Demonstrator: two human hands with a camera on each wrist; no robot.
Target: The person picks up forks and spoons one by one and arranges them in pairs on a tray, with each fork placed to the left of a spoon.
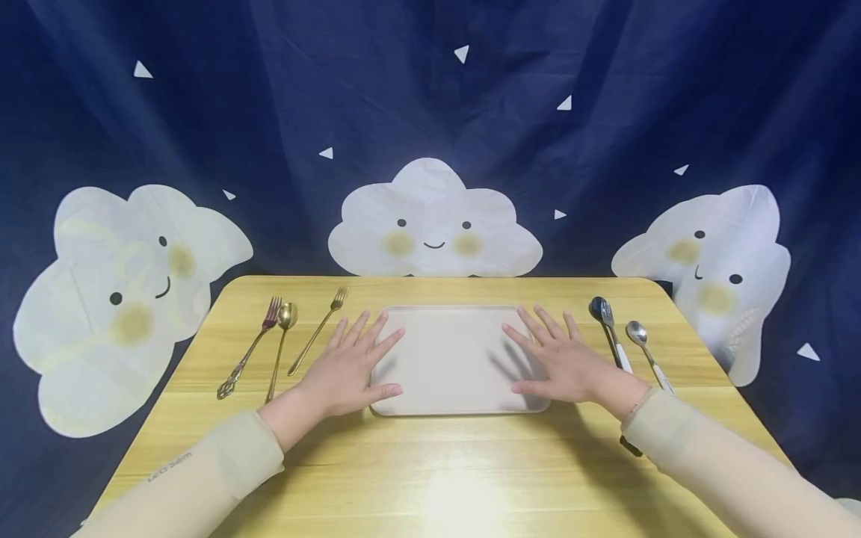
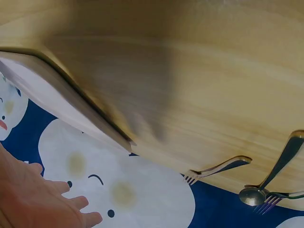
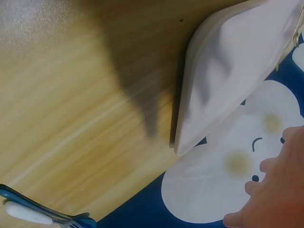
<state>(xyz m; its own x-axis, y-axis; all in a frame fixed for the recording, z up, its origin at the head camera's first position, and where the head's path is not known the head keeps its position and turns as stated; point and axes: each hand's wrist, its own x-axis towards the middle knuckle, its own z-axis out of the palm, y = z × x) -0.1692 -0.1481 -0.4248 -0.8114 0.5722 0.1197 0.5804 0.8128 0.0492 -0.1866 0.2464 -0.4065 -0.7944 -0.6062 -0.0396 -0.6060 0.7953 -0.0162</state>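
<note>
A pale rectangular tray lies on the wooden table in the head view. Over its left edge, my left hand spreads its fingers, palm down, holding nothing. My right hand hangs likewise above the tray's right edge, fingers spread and empty, casting a shadow onto the tray. In the left wrist view the left fingers show at the lower left, apart from the tray. The right wrist view has the right fingers at the lower right, away from the tray.
Left of the tray lie an ornate-handled fork, a gold spoon and a gold fork. To its right are a dark spoon, a white-handled fork and a silver spoon. A blue cloud-print curtain hangs behind the table.
</note>
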